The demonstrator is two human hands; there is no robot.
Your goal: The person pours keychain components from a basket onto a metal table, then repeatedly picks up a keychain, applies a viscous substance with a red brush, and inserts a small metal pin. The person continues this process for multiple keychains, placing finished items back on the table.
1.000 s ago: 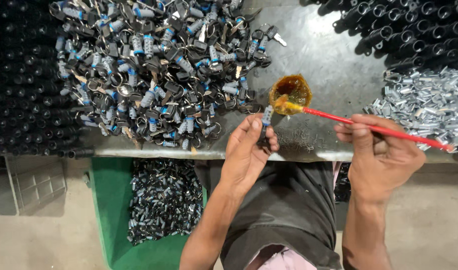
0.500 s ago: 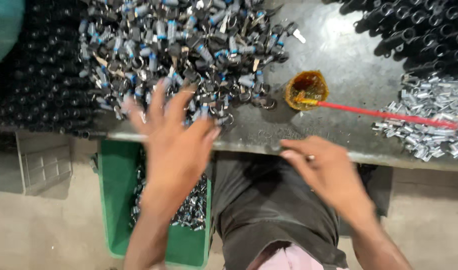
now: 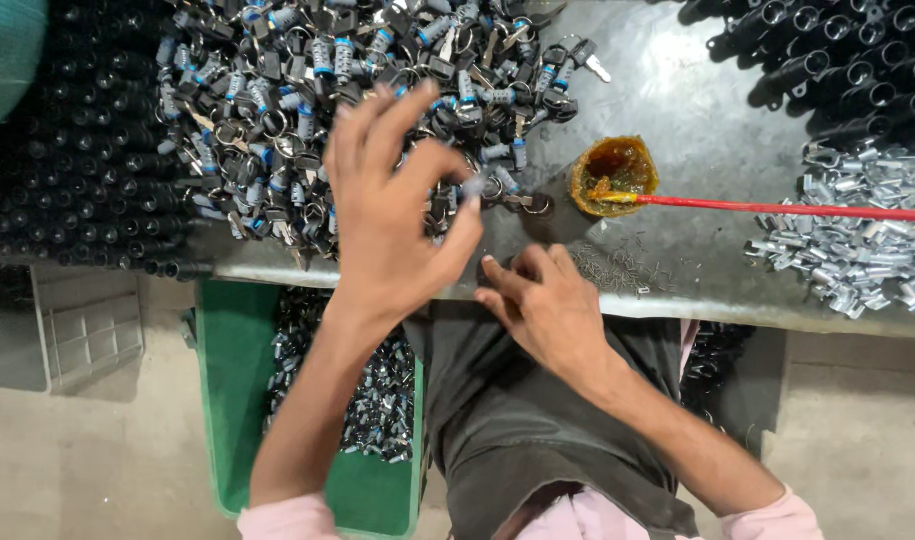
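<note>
Keyed lock parts [image 3: 378,60] heaped at the far left now lie under the left hand [image 3: 393,215], fingers spread, gripping nothing. Right hand [image 3: 543,305] has left the red brush [image 3: 778,208] in the grease cup [image 3: 615,175]; it rests loosely curled and empty at the table's [image 3: 678,110] near edge.

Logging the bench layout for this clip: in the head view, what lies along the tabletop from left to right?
Stack of black tubes → heap of keyed lock parts → left hand → right hand → small orange cup → red stick → pile of silvery metal clips.
</note>
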